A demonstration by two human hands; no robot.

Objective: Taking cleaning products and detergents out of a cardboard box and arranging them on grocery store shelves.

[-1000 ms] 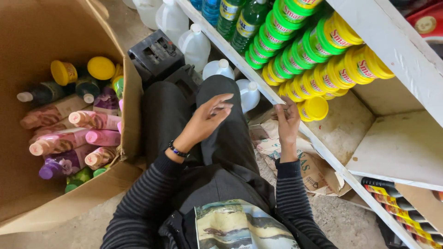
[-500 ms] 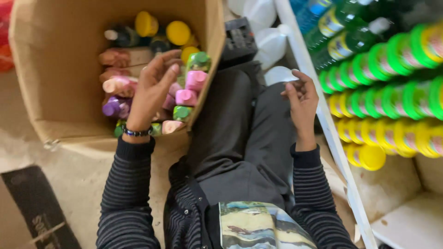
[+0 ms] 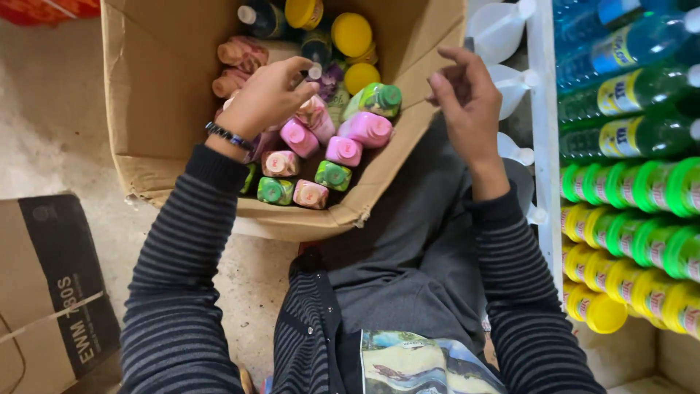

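A person's left hand [image 3: 266, 98], fingers curled, reaches into an open brown cardboard box [image 3: 157, 95], its fingertips resting on a pale pink plastic bottle [image 3: 315, 115] among pink-, green- and yellow-capped bottles packed just beneath and beyond it. The right hand [image 3: 467, 102] hovers empty beside the box's near flap, fingers loosely bent, with shelved green and yellow bottles [image 3: 642, 233] to its right.

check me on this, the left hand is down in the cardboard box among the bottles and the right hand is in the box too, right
Not quite. In the head view the left hand is in the cardboard box, on the bottles. The right hand is not in the box: it is raised outside the box's right edge, above the lap, and holds nothing that can be seen.
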